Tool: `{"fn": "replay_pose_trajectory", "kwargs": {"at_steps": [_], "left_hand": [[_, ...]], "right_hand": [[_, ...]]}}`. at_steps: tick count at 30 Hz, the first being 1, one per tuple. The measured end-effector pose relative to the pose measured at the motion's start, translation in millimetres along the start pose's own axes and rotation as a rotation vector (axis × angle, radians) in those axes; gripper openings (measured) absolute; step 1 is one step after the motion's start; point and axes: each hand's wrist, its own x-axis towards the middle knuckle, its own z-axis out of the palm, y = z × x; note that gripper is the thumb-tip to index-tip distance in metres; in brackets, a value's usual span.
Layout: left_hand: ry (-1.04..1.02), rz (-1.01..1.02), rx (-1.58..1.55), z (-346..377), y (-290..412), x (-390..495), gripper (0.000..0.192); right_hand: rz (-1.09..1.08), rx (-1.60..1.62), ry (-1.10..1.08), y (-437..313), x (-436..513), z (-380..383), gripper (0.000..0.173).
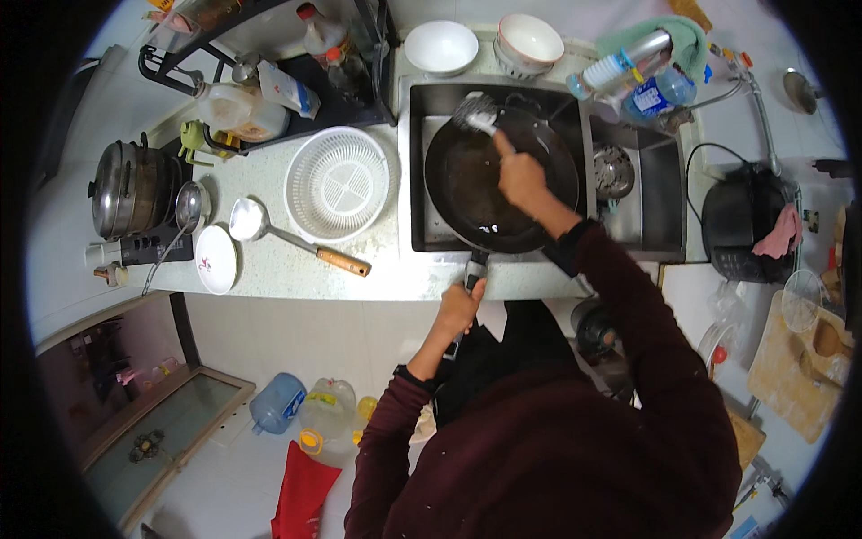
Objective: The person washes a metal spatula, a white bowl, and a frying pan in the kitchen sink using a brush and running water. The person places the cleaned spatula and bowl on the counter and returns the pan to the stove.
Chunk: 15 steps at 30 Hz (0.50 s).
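Note:
A dark wok (465, 182) rests over the large left basin of a double steel sink (417, 168), with a little liquid shining inside. My left hand (459, 308) is closed around the wok's black handle (475, 269), which sticks out past the counter's front edge. In my right hand (522, 176) is a scrub brush (479, 114) with a pale handle and a dark, wiry head. The brush head lies at the wok's far left rim; whether it touches the metal I cannot tell.
Left of the sink are a white plastic colander (337, 185), a wood-handled steel ladle (286, 236), a small plate (216, 259) and a steamer pot (124, 192). Bowls (441, 47) stand behind the sink. A round steel strainer (613, 172) sits in the right basin, near plastic bottles (660, 93).

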Motion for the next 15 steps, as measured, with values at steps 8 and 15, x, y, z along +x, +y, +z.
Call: {"fn": "replay_pose_trajectory", "kwargs": {"at_steps": [8, 15], "left_hand": [[0.017, -0.008, 0.001, 3.4, 2.5, 2.6, 0.058], [0.030, 0.022, -0.048, 7.3, 6.7, -2.3, 0.056]], "right_hand": [[0.047, 0.005, 0.033, -6.8, 1.2, 3.8, 0.079], [0.030, -0.110, 0.087, -10.0, -0.3, -2.7, 0.080]]}}
